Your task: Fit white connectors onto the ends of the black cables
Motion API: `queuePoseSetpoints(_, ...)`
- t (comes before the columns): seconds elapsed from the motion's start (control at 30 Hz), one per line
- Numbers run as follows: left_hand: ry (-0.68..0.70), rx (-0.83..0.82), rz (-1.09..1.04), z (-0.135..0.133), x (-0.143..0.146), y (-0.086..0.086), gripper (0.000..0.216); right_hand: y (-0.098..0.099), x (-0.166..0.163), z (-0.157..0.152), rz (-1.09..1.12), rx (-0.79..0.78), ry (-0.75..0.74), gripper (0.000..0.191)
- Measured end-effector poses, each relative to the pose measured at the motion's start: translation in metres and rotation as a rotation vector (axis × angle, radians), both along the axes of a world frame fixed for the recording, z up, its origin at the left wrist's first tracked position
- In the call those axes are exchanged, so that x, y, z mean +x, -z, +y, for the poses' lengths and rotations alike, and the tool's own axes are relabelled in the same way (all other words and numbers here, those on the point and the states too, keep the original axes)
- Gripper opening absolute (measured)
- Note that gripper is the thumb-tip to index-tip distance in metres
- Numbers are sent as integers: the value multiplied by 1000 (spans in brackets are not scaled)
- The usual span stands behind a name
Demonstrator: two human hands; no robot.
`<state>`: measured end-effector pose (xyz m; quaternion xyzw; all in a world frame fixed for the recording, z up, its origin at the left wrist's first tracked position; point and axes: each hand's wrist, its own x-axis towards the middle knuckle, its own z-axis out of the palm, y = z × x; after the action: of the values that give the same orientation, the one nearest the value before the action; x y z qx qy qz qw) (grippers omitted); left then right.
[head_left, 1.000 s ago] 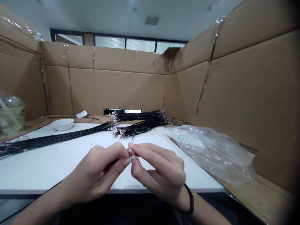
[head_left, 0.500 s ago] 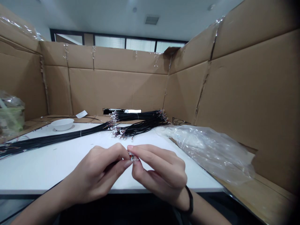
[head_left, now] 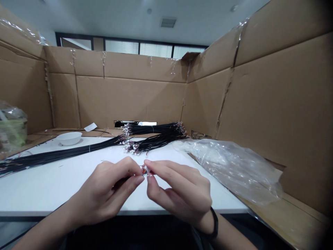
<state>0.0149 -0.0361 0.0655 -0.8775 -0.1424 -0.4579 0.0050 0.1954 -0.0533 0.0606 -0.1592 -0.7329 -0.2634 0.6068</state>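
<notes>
My left hand (head_left: 109,189) and my right hand (head_left: 179,191) meet above the white table (head_left: 65,194), a little in front of its near edge. Between my right thumb and forefinger I pinch a small white connector (head_left: 147,170). Short red and coloured wire ends (head_left: 143,170) run into it from the left. My left fingertips grip those thin wires, and my fingers hide most of them. A long bundle of black wires (head_left: 59,155) lies on the table to the left, and a shorter bundle (head_left: 153,142) lies ahead of my hands.
A third black wire bundle (head_left: 153,129) lies on the brown surface behind the table, near a white bowl (head_left: 69,138). A crumpled clear plastic bag (head_left: 229,170) lies on the right. Cardboard walls (head_left: 130,97) surround the workspace. A plastic-wrapped item (head_left: 13,126) stands at far left.
My hands have shifted slightly, with the right hand a little to the right and the connector turned slightly between my fingertips. Both hands keep their hold.
</notes>
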Motion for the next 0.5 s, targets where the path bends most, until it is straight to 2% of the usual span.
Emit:
queuePoseSetpoints(0.23, 10, -5, 42, 1, -1, 4, 11, 0, 1, -1, -53, -5, 66, 18)
queuePoseSetpoints(0.4, 8, -18, 39, 1, -2, 4, 10, 1, 0, -1, -66, -14, 66, 19)
queuePoseSetpoints(0.5, 33, -52, 39, 0, -3, 2, 11, 0, 0, -1, -30, -35, 8, 21)
